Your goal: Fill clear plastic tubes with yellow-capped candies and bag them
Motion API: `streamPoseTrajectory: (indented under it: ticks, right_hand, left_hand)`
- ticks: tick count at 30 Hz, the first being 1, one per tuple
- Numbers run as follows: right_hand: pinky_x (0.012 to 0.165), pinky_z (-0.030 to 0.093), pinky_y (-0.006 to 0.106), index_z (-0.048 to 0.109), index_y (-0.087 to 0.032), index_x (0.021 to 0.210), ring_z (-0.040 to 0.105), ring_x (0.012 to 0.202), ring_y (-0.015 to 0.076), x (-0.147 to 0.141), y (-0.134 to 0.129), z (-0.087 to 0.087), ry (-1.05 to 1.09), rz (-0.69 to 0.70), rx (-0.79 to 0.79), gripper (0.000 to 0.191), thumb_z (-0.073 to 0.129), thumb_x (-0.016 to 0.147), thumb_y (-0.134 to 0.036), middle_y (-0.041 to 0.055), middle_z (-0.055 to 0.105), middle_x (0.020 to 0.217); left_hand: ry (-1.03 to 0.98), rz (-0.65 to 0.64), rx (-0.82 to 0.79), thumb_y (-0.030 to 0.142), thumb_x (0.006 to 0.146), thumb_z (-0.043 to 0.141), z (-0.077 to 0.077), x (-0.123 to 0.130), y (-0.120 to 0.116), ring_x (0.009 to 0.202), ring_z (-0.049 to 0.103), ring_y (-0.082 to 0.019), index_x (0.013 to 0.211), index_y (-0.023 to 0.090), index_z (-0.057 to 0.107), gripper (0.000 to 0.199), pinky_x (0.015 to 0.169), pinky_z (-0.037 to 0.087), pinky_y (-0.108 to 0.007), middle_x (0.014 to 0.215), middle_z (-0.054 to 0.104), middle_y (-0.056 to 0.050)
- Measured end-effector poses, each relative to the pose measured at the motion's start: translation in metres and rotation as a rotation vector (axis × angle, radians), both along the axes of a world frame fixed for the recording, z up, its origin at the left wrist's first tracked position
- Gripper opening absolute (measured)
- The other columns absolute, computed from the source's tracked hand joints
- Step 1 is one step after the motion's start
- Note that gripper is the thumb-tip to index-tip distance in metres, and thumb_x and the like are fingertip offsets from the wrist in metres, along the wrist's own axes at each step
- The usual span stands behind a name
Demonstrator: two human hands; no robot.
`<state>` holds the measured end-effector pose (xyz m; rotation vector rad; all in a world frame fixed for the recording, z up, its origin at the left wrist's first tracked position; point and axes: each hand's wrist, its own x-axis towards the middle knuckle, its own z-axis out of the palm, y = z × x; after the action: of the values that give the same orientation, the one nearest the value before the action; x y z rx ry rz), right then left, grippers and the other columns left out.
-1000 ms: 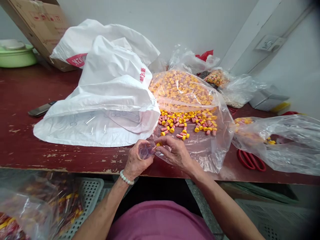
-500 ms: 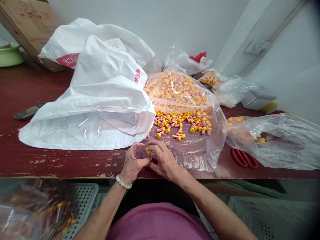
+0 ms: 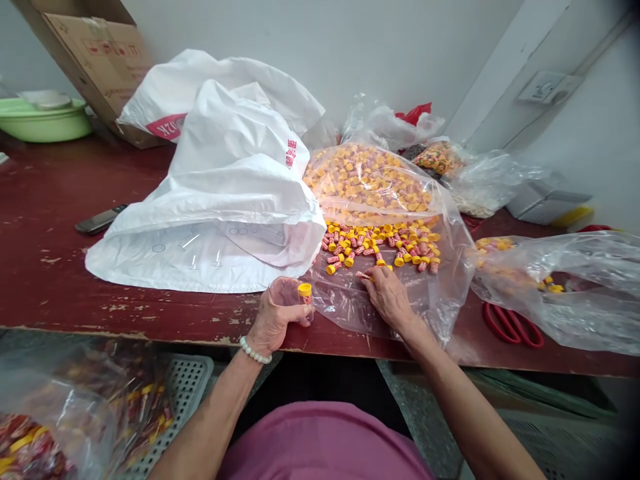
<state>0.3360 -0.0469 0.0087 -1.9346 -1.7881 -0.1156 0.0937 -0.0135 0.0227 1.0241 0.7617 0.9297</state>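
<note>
My left hand (image 3: 274,317) is closed around a clear plastic tube (image 3: 285,291) above the table's front edge. A small bottle with a yellow cap (image 3: 305,291) stands upright by the thumb; whether it sits inside the clear plastic, I cannot tell. My right hand (image 3: 390,297) reaches onto the clear bag, its fingertips pinching a small red-and-white bottle (image 3: 363,275). Just beyond lie many loose yellow-capped bottles (image 3: 380,247) at the mouth of the large clear bag (image 3: 345,303). Left of them a white woven sack (image 3: 240,190) gapes open, with clear tubes (image 3: 193,250) inside.
Red-handled scissors (image 3: 513,325) and another clear bag (image 3: 590,287) lie at the right. A phone-like dark object (image 3: 100,220), a green basin (image 3: 45,123) and a cardboard box (image 3: 100,63) are at the left. Below the table edge stands a grey basket (image 3: 187,373) beside filled bags.
My right hand has left the left hand and moved right to the loose bottles, taking hold of one. My left hand keeps the clear tube. The view has shifted slightly left.
</note>
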Motion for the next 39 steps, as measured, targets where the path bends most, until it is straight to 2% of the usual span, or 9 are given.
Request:
streamPoseTrajectory:
  ticks: [5,9,13,20,26,30,33,36,39]
  right_hand:
    - [0.076,0.048,0.029,0.061,-0.022,0.101,0.057,0.087,0.0164,-0.053,-0.013,0.05,0.408,0.375,0.159,0.016,0.055,0.087,-0.028,0.0049,0.059,0.094]
    - [0.082,0.049,0.032,0.058,-0.023,0.109,0.055,0.096,0.0171,-0.069,-0.015,0.071,0.345,0.588,0.136,0.023,0.048,0.089,-0.017,0.0071,0.055,0.101]
    - [0.094,0.045,0.037,0.044,-0.023,0.127,0.049,0.111,0.0195,-0.066,-0.017,0.075,0.291,0.686,0.034,0.042,0.045,0.087,-0.011,0.0101,0.051,0.118]
    - [0.093,0.042,0.042,0.056,-0.022,0.108,0.047,0.11,0.0212,-0.066,-0.023,0.056,0.279,0.598,0.06,0.044,0.041,0.074,0.002,0.0085,0.048,0.117]
    - [0.093,0.043,0.04,0.058,-0.024,0.108,0.046,0.113,0.02,-0.059,-0.013,0.037,0.293,0.587,0.044,0.046,0.042,0.072,0.001,0.0071,0.044,0.122]
    - [0.087,0.044,0.045,0.058,-0.019,0.103,0.05,0.1,0.0237,-0.003,0.008,0.017,0.191,0.111,0.164,0.03,0.045,0.077,-0.009,0.0106,0.052,0.105]
    - [0.085,0.042,0.049,0.059,-0.015,0.09,0.051,0.093,0.0287,0.042,0.016,-0.003,0.065,-0.163,0.083,0.015,0.054,0.078,-0.023,0.0146,0.056,0.094]
    - [0.077,0.044,0.043,0.057,-0.015,0.084,0.053,0.082,0.0256,0.053,0.01,-0.009,0.103,-0.165,0.017,0.018,0.053,0.082,-0.033,0.0123,0.058,0.085]
    - [0.063,0.046,0.032,0.057,-0.017,0.092,0.054,0.068,0.0182,0.024,-0.006,0.012,0.305,-0.037,0.039,0.024,0.051,0.086,-0.039,0.0068,0.059,0.08]
  left_hand:
    - [0.337,0.056,0.409,0.016,0.058,0.071,0.005,0.005,-0.002,0.072,0.061,-0.014,0.091,0.018,0.051,0.038,0.064,0.05,-0.025,0.083,0.062,-0.001]
    - [0.488,0.011,0.647,0.014,0.063,0.065,0.01,0.006,-0.006,0.078,0.06,-0.015,0.094,0.017,0.052,0.033,0.072,0.049,-0.026,0.086,0.061,-0.002]
    - [0.518,-0.041,0.694,0.014,0.066,0.063,0.01,0.006,-0.008,0.076,0.06,-0.015,0.094,0.018,0.051,0.031,0.07,0.048,-0.026,0.085,0.061,-0.002]
    - [0.517,-0.059,0.68,0.011,0.065,0.061,0.002,0.005,-0.008,0.074,0.059,-0.015,0.093,0.018,0.05,0.03,0.068,0.047,-0.025,0.083,0.06,-0.001]
    - [0.472,-0.039,0.61,0.012,0.063,0.063,-0.005,0.009,-0.005,0.071,0.057,-0.013,0.088,0.018,0.051,0.029,0.066,0.047,-0.025,0.08,0.058,0.0]
    - [0.358,0.019,0.464,0.014,0.06,0.067,-0.005,0.006,0.0,0.068,0.057,-0.012,0.084,0.017,0.05,0.031,0.063,0.047,-0.024,0.076,0.058,0.0]
    - [0.327,0.041,0.395,0.016,0.057,0.071,-0.005,0.002,0.002,0.068,0.057,-0.012,0.085,0.017,0.05,0.035,0.063,0.048,-0.024,0.077,0.058,0.0]
    - [0.305,0.046,0.363,0.016,0.056,0.072,-0.006,0.002,0.003,0.069,0.057,-0.012,0.086,0.017,0.049,0.038,0.064,0.048,-0.024,0.077,0.059,0.0]
    - [0.315,0.027,0.405,0.015,0.058,0.07,-0.005,0.007,0.002,0.07,0.057,-0.012,0.086,0.017,0.049,0.035,0.065,0.048,-0.025,0.077,0.058,0.0]
